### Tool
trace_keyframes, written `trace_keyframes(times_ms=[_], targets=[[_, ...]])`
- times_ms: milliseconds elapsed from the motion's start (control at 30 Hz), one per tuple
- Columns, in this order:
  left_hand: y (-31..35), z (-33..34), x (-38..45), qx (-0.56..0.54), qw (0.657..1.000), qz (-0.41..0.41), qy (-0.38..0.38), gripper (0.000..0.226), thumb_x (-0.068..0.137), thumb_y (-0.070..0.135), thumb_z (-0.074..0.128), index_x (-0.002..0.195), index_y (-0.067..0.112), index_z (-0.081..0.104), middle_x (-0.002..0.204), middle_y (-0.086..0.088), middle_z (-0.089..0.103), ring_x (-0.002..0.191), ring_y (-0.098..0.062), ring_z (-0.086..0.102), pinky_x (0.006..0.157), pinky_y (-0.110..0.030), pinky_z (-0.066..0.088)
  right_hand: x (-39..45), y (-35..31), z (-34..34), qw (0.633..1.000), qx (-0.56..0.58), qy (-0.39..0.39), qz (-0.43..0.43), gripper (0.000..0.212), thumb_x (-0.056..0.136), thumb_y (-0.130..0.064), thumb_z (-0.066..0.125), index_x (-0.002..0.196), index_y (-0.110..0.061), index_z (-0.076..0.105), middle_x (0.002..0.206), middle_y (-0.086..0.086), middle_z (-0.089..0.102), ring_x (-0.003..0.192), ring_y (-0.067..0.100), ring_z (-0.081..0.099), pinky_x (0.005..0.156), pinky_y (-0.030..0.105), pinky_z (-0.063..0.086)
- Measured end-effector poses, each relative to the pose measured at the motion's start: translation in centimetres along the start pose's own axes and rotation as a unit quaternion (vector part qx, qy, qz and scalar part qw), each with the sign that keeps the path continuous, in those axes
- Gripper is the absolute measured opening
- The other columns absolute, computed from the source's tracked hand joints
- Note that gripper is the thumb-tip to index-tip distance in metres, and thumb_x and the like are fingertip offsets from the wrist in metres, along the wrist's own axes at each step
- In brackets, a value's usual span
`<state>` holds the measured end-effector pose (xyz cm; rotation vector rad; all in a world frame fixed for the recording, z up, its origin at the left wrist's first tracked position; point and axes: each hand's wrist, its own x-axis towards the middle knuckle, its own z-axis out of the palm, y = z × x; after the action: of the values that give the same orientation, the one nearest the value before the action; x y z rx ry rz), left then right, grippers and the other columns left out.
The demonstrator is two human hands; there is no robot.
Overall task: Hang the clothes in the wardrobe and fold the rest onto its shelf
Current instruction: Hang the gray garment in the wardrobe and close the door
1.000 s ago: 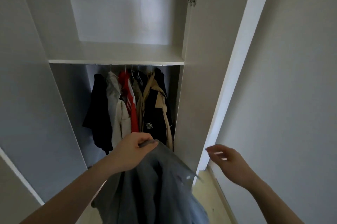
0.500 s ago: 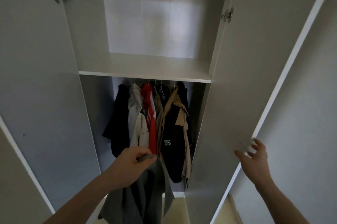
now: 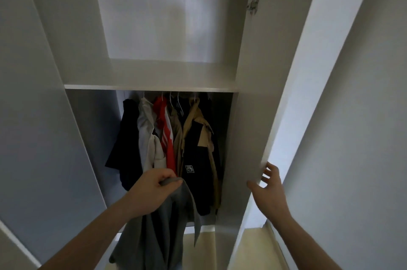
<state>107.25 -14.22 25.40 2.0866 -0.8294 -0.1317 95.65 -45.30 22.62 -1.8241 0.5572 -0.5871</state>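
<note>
A white wardrobe (image 3: 72,49) fills most of the frame, both doors swung open. Its shelf (image 3: 152,87) crosses the middle of the picture, bare and pale. Below it, in the centre, hang a black garment (image 3: 126,142), a white shirt (image 3: 146,135), a red-and-white top (image 3: 166,135) and a tan-and-black jacket (image 3: 198,159), close together. A strip of light floor (image 3: 204,247) shows at the bottom, and a plain wall (image 3: 352,115) takes the right side.

The left hand (image 3: 154,190), lower centre, is curled round the top of a grey garment (image 3: 163,232), which drapes down below it in front of the hung clothes. The right hand (image 3: 267,188), lower right, has its fingers spread and loose at the edge of the right door (image 3: 293,85), gripping nothing.
</note>
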Motion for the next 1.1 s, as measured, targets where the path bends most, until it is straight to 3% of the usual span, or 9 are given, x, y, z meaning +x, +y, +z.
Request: trace_keyframes(times_ms=[100,267,333,467,633,767,933,1000,1100], targets=[[0.3,0.7,1.4,0.013,1.0,-0.012,-0.002,0.036,0.095,0.053,0.058,0.08,0.022,0.068,0.072,-0.004,0.064,0.069,-0.021,0.064,0.069,-0.034,0.053,-0.5,-0.6,1.6,0.996,0.006,-0.084,-0.02,0.06,0.092,-0.011,0.073,0.135,-0.039,0.044,0.13,-0.017,0.058,0.121,0.011,0.06,0.068,0.007,0.052],[0.9,1.1,2.4,0.019,0.998,-0.049,0.022,0.028,0.097,0.046,0.062,0.078,0.028,0.07,0.069,0.004,0.066,0.067,-0.01,0.065,0.068,-0.023,0.051,0.8,-2.1,4.2,0.972,-0.021,-0.23,-0.038,0.066,0.094,-0.029,0.072,0.145,-0.05,0.037,0.134,-0.027,0.05,0.121,0.001,0.049,0.082,0.01,0.047],[1.2,1.2,2.5,0.031,0.997,-0.065,0.04,0.03,0.098,0.044,0.063,0.074,0.027,0.066,0.065,0.004,0.062,0.064,-0.011,0.061,0.066,-0.019,0.046,2.0,-2.5,5.3,0.96,-0.05,-0.271,-0.055,0.073,0.096,-0.027,0.069,0.154,-0.049,0.029,0.138,-0.027,0.047,0.126,0.002,0.047,0.083,0.01,0.05],[1.9,1.3,2.1,0.05,0.991,-0.103,0.075,0.028,0.098,0.043,0.064,0.077,0.024,0.067,0.071,0.0,0.065,0.071,-0.018,0.064,0.071,-0.027,0.05,4.7,-4.0,8.5,0.934,-0.083,-0.337,-0.083,0.074,0.099,-0.021,0.063,0.159,-0.043,0.026,0.15,-0.019,0.046,0.134,0.01,0.049,0.107,0.028,0.049],[2.9,0.5,2.5,0.061,0.985,-0.124,0.102,0.026,0.098,0.042,0.064,0.072,0.04,0.065,0.065,0.005,0.061,0.061,-0.007,0.056,0.064,-0.024,0.044,7.2,-4.7,12.4,0.91,-0.063,-0.405,-0.061,0.072,0.1,-0.017,0.061,0.161,-0.033,0.026,0.159,-0.013,0.039,0.137,0.016,0.05,0.102,0.025,0.045],[2.4,-0.9,3.6,0.052,0.984,-0.136,0.102,0.029,0.099,0.041,0.064,0.073,0.029,0.066,0.067,0.006,0.063,0.063,-0.008,0.058,0.063,-0.018,0.044,8.9,-4.2,14.0,0.921,-0.016,-0.387,-0.039,0.069,0.099,-0.013,0.059,0.158,-0.038,0.032,0.159,-0.014,0.038,0.133,0.014,0.052,0.097,0.026,0.051],[1.4,-2.2,6.4,0.042,0.988,-0.123,0.084,0.028,0.1,0.039,0.064,0.076,0.023,0.069,0.066,0.006,0.062,0.061,-0.003,0.055,0.061,-0.015,0.042,12.4,-2.8,13.3,0.95,-0.01,-0.309,-0.037,0.069,0.097,-0.015,0.062,0.153,-0.044,0.035,0.155,-0.015,0.039,0.129,0.011,0.052,0.06,0.012,0.051],[0.8,-2.1,7.6,0.041,0.989,-0.116,0.079,0.027,0.099,0.039,0.065,0.078,0.023,0.071,0.068,0.003,0.064,0.062,-0.005,0.058,0.065,-0.02,0.045,14.2,-2.1,11.9,0.962,-0.018,-0.272,-0.033,0.07,0.095,-0.015,0.065,0.153,-0.043,0.036,0.154,-0.012,0.04,0.129,0.011,0.05,0.062,0.013,0.051],[0.1,-1.8,9.6,0.044,0.992,-0.101,0.059,0.026,0.098,0.041,0.066,0.08,0.023,0.071,0.071,0.003,0.067,0.069,-0.012,0.064,0.07,-0.028,0.05,17.8,-1.7,9.1,0.978,-0.044,-0.201,-0.039,0.069,0.094,-0.014,0.066,0.152,-0.039,0.037,0.155,-0.007,0.037,0.128,0.01,0.047,0.083,0.026,0.056]])
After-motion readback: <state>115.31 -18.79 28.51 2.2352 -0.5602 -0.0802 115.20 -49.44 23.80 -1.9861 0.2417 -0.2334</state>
